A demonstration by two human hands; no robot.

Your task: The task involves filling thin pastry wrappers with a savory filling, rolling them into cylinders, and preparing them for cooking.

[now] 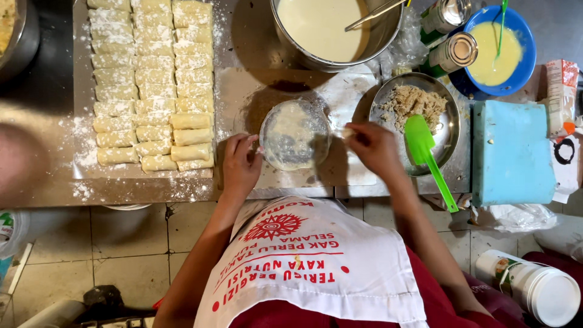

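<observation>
Two opened cans (pixel 450 33) with green and white labels stand near the top right, one just behind the other, beside a blue bowl (pixel 527 36). A white and orange packet (pixel 560 97) stands at the far right edge, just beside a light blue box (pixel 513 152). Below it lies a white sheet with a black ring mark (pixel 568 159). A white cylindrical tub (pixel 528 287) with a green and yellow label lies on its side at the lower right. A white apron (pixel 316 267) bears red printed lettering and a red sunburst emblem.
</observation>
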